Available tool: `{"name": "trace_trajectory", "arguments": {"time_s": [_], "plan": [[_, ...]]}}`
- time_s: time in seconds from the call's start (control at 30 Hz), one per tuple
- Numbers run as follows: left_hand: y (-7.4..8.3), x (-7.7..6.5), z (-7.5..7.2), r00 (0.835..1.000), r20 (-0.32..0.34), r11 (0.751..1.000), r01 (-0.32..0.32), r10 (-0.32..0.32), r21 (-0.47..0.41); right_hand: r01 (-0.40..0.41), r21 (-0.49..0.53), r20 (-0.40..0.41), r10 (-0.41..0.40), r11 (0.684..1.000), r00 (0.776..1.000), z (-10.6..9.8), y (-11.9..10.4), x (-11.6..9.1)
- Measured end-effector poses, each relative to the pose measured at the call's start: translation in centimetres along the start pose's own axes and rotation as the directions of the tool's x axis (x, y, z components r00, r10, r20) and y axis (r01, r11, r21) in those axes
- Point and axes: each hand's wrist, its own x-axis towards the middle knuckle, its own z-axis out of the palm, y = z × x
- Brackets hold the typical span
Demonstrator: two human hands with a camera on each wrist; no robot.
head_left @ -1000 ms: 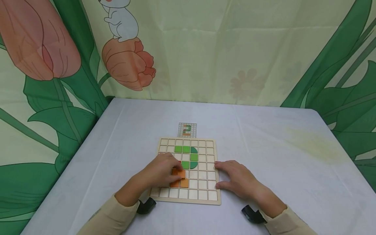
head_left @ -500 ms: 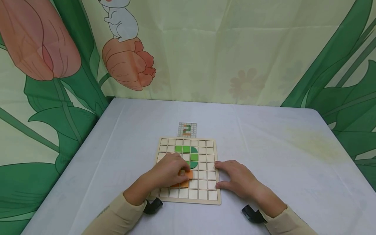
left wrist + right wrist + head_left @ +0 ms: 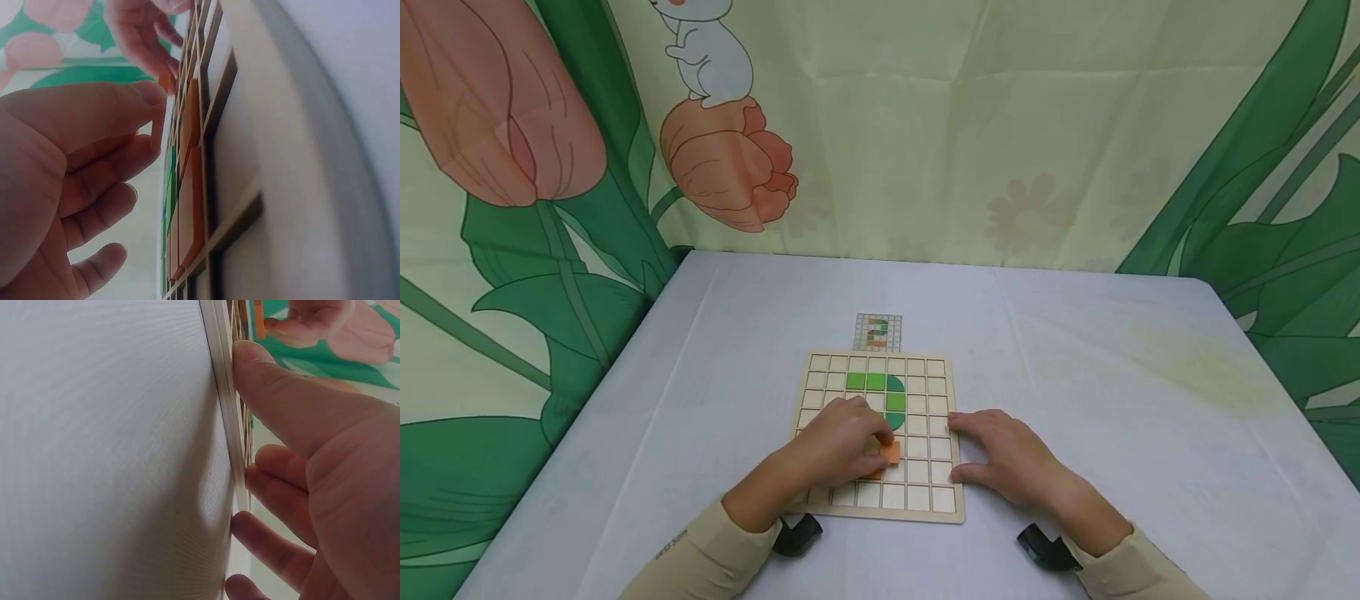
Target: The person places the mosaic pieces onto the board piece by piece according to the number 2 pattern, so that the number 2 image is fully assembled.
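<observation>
My left hand [image 3: 838,442] pinches an orange square tile [image 3: 891,452] between thumb and forefinger, over the gridded wooden board [image 3: 917,516]. In the left wrist view this tile [image 3: 159,128] stands off the board's face, while other orange tiles [image 3: 191,209] sit in its cells. Bright green squares [image 3: 876,381] and dark green curved pieces [image 3: 895,421] lie in the board's upper half. Some cells are hidden beneath my left hand. My right hand [image 3: 1011,454] touches the board's right edge with thumb and fingertips; its fingers look relaxed in the right wrist view.
A small pattern card [image 3: 877,332] with a grid and coloured shapes lies just beyond the board's far edge. White cloth [image 3: 1075,350] covers the table. A printed curtain [image 3: 925,150] hangs behind it. Black wrist mounts [image 3: 798,535] show by both cuffs.
My left hand has moved right across the board with the orange tile, from the left orange cells to just right of them. My right hand has stayed at the board's edge.
</observation>
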Motion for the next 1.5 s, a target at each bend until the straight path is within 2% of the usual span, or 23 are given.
{"name": "trace_trajectory", "arguments": {"time_s": [0.13,0.47,1.23,1.5], "plan": [[0.23,-0.02,0.15,1.0,0.017,1.0,0.017,-0.017,-0.005,-0.003,0.001,0.004,0.003,1.0,1.0,-0.03,-0.07,0.0],[0.46,-0.07,0.58,1.0,0.011,1.0,-0.013,0.013,0.018,0.001,0.001,-0.005,-0.001,1.0,1.0,0.02,-0.07,-0.01],[0.8,-0.43,0.85,0.999,0.022,0.999,-0.044,0.044,-0.012,0.005,0.003,-0.012,-0.005,1.0,1.0,0.15,0.07,-0.04],[0.83,-0.56,1.0,0.998,0.025,0.998,-0.056,0.056,0.004,-0.007,0.007,-0.006,0.007,1.0,1.0,0.18,0.06,-0.08]]}}
